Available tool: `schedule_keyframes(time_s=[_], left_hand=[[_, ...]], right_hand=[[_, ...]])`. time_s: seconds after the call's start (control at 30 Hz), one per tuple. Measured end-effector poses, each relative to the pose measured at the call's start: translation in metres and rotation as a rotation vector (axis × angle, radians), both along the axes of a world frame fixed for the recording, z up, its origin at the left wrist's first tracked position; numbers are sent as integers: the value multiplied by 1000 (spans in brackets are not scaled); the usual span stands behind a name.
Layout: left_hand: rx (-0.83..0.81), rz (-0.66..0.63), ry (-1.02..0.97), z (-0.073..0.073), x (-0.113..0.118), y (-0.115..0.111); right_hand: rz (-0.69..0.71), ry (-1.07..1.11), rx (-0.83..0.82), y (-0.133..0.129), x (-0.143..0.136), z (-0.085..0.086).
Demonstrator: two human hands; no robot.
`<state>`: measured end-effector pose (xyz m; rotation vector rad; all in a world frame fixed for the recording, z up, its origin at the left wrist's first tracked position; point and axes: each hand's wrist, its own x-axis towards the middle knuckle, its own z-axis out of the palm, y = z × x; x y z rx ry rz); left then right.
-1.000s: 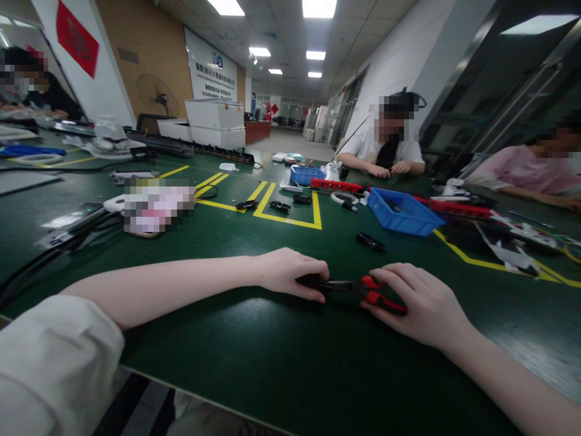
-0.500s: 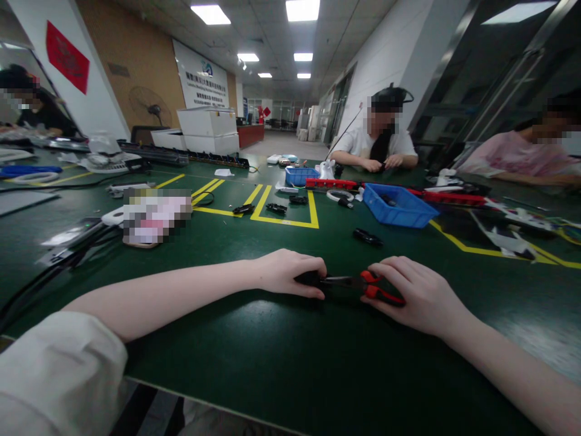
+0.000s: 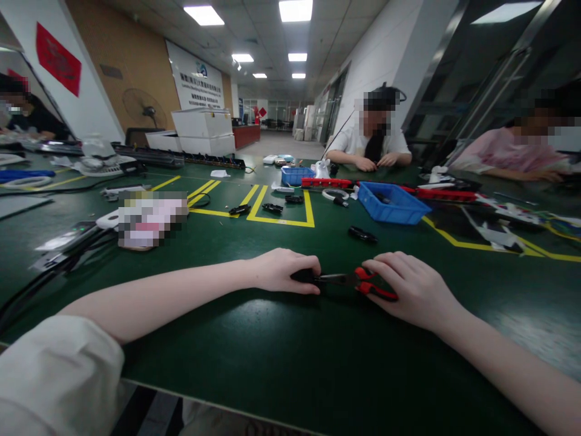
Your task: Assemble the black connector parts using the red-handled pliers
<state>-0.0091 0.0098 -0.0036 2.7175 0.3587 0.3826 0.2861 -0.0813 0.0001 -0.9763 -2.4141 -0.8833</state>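
My left hand (image 3: 282, 271) is closed around a small black part (image 3: 303, 276), held between thumb and fingers; its exact kind is too dark to tell. From the other side, long-nosed pliers (image 3: 364, 274) with red and black handles reach to that part. Their narrow metal jaws point left and meet its end; whether they grip it I cannot tell. My right hand (image 3: 411, 287) is wrapped around the plier handles. Both hands are just over the green table (image 3: 254, 363). A loose black piece (image 3: 362, 234) lies beyond them.
Several small black pieces (image 3: 273, 208) lie around the yellow tape lines. A blue bin (image 3: 393, 206) stands at the right, with a smaller blue bin (image 3: 297, 175) farther back. At the left are a phone (image 3: 152, 221) and black cables (image 3: 68, 269). Co-workers (image 3: 374, 145) sit across the table.
The view has turned slightly, so everything sits a little farther left in the picture. Both hands keep their holds on the black part and the pliers, with hardly any other movement.
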Motion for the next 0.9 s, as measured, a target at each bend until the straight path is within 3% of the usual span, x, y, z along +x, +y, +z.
schedule_keyframes(time_s=[0.4,0.9], left_hand=[[-81,15,21,5,-1,0],[-4,-27,-27,0,0,3]], right_hand=[[-27,52,-25,-2,2,0],[-93,0,21,2,5,-1]])
